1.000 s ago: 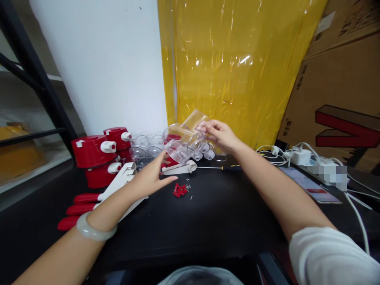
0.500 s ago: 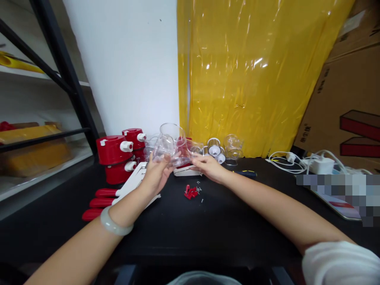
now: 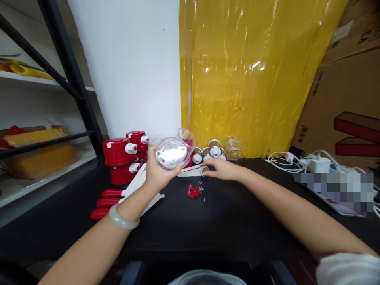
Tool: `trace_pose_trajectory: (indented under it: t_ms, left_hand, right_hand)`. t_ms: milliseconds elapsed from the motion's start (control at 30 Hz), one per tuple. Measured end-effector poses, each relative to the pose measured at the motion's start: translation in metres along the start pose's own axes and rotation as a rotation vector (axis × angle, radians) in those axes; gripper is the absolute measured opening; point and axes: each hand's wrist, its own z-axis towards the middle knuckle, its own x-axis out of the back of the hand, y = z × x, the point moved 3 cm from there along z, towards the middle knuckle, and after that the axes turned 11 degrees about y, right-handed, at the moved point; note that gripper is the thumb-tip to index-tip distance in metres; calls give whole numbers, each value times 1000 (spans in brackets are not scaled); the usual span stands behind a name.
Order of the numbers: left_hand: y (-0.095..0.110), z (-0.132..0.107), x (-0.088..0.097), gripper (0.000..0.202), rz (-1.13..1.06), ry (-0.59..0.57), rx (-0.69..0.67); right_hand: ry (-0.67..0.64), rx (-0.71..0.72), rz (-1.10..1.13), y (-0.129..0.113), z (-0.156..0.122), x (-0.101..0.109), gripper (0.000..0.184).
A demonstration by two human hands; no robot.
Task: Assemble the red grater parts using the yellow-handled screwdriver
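My left hand (image 3: 156, 174) is closed around a clear plastic housing (image 3: 173, 151) and holds it up above the black table (image 3: 225, 221), its round end facing me. My right hand (image 3: 221, 169) rests low on the table beside a white handle piece (image 3: 191, 171). Its fingertips touch that piece, and the fingers lie mostly flat. A small heap of red plastic clips (image 3: 193, 191) with tiny screws lies just in front of both hands. A pale bangle (image 3: 123, 219) circles my left wrist.
Red round housings with white knobs (image 3: 120, 155) are stacked at the left, with red-and-white handles (image 3: 113, 198) below them. Metal drums and clear parts (image 3: 218, 149) stand by the yellow plastic sheet (image 3: 252, 75). White chargers and cables (image 3: 308, 163) and cardboard boxes (image 3: 347, 103) fill the right.
The clear housing passed from my right hand to my left, which now holds it alone and turned end-on. My right hand dropped to the table by the white handle piece.
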Motion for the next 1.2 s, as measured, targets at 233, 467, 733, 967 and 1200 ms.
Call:
trace_pose_trajectory:
  t_ms: [233, 467, 733, 967, 1200]
  left_hand:
    - [15, 3, -2, 83, 122, -238, -409]
    - [15, -2, -5, 88, 152, -242, -477]
    - [7, -10, -7, 91, 93, -322, -262]
    - [8, -12, -6, 77, 209, -304, -203]
    - [20, -7, -9, 67, 252, -329, -246]
  right_hand:
    - [58, -158, -285, 71, -71, 53, 35]
    - [-9, -326, -402, 123, -100, 56, 52]
    - [-11, -364, -306, 127, -103, 56, 33]
    - [147, -512, 2, 118, -116, 95, 45]
    - [513, -651, 276, 108, -124, 121, 54]
